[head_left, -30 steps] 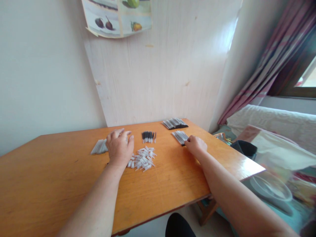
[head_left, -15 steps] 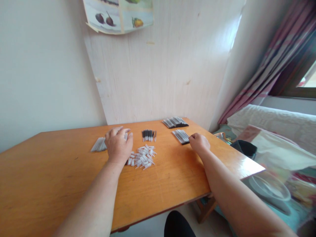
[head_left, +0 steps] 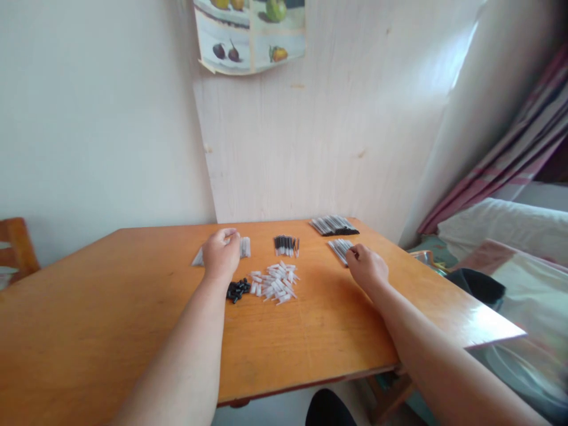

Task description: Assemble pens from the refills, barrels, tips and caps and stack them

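Observation:
My left hand [head_left: 222, 253] is closed, with its fingertips drawn together above a row of slim clear tubes [head_left: 245, 247] at the back left. Whatever it may pinch is hidden. At the right, my right hand [head_left: 367, 266] is closed too, thumb against fingers, by the near end of a row of slim pen-like tubes [head_left: 339, 249]. I cannot make out anything between those fingers. Near my left wrist lies a heap of small black caps [head_left: 238, 290]. Beside it spreads a pile of small white tapered pieces [head_left: 278, 283].
Short black-and-clear refill-like sticks [head_left: 286, 244] stand in a row at mid-table. A larger stack of black-ended tubes [head_left: 333, 225] lies at the back right of the wooden table [head_left: 266, 349]. A dark bin [head_left: 477, 287] is beyond the right edge; a chair [head_left: 20, 248] is far left.
The view has swung left. My left hand has gone from spread fingers to a closed grip over the clear tubes, uncovering the black caps. My right hand has drawn slightly back along the tube row.

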Demonstrator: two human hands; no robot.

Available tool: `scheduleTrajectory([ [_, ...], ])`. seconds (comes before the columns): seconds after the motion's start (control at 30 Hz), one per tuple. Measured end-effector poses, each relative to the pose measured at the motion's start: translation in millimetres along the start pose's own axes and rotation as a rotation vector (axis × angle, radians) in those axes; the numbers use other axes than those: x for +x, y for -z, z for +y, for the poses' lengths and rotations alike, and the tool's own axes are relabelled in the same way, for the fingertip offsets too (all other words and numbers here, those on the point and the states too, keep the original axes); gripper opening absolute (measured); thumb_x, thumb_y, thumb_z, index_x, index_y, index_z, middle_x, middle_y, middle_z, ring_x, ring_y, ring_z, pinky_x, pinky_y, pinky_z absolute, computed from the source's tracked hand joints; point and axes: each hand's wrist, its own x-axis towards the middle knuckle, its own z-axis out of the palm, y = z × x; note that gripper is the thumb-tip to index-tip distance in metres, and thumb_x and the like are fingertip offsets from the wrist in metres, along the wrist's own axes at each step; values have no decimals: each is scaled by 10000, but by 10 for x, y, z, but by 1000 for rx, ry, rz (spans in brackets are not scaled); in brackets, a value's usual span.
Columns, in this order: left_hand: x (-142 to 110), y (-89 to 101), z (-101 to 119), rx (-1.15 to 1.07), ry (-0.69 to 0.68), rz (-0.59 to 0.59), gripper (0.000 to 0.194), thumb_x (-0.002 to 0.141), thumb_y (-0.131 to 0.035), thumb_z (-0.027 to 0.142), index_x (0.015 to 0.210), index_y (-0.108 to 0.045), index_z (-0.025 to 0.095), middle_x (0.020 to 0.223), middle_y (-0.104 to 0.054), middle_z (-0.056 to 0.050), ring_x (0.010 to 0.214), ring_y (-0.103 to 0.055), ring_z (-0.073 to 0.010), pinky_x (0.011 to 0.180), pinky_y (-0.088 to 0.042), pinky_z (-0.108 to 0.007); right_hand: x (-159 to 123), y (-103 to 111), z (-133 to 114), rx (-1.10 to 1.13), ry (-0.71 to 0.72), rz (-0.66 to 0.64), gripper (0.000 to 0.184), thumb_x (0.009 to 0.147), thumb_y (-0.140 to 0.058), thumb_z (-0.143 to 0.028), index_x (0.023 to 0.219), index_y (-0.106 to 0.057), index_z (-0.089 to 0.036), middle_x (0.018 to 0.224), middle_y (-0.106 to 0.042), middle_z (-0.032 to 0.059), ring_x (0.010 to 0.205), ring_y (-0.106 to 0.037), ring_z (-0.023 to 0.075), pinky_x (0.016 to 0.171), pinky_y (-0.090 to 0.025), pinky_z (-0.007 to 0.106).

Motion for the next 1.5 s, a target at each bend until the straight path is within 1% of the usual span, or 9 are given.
scheduleTrajectory([
  [0.1,47,-12,-83,-227,169,46,290,731,-595,331,953,-688,169,891,-708,-78,816,-650,-193,778,-502,-327,-51,-43,-59,-7,85,32,347,942,-395,-423,973,-686,-236,999,-706,76,893,-633,212,625,-348,273],
  [0.2,45,12,-63,-376,259,129,274,700,-606,302,917,-679,152,881,-700,-70,818,-643,-177,776,-502,-306,-84,-80,-100,-19,157,62,333,950,-399,-422,958,-674,-234,1033,-698,69,918,-625,206,631,-343,274],
  [0.33,30,75,22,-482,326,186,241,675,-616,264,881,-670,150,871,-689,-56,833,-633,-163,788,-499,-291,-90,-103,-109,-37,169,70,328,953,-406,-416,960,-676,-231,1036,-691,74,938,-618,213,640,-346,284],
  [0.5,154,153,6,-513,492,213,244,653,-592,229,874,-649,143,837,-667,-49,760,-611,-153,718,-494,-305,-75,-121,-68,-40,153,67,314,946,-421,-408,991,-679,-235,1075,-686,68,957,-614,215,635,-334,290],
  [0.67,261,223,-137,-459,448,225,204,667,-587,232,843,-632,140,819,-657,-43,745,-604,-147,715,-492,-298,-67,-161,-44,-67,191,107,314,948,-414,-407,975,-669,-226,1046,-688,74,945,-613,222,627,-333,289],
  [0.87,141,337,-443,-348,332,263,183,714,-592,236,875,-642,164,887,-679,-47,870,-624,-164,826,-483,-297,-67,-175,-112,-71,259,117,316,945,-403,-411,934,-664,-232,1025,-686,76,929,-614,224,614,-326,289],
  [1.0,97,329,-634,-282,331,239,172,746,-577,250,878,-645,165,890,-689,-64,868,-639,-182,818,-488,-305,-36,-132,-227,-67,302,92,327,941,-394,-411,873,-653,-223,985,-687,77,887,-612,213,603,-310,281],
  [1.2,108,245,-742,-223,332,190,169,752,-575,252,879,-653,172,881,-700,-63,859,-647,-188,791,-489,-299,-5,-109,-625,-27,370,-37,300,896,-439,-394,854,-672,-210,864,-699,69,771,-602,191,578,-285,263],
  [1.5,115,223,-811,-165,279,151,194,779,-579,312,906,-664,192,881,-710,-52,837,-655,-181,769,-485,-288,-158,-321,-1670,47,485,-222,275,850,-482,-385,897,-702,-227,878,-720,52,776,-618,185,588,-332,252],
])
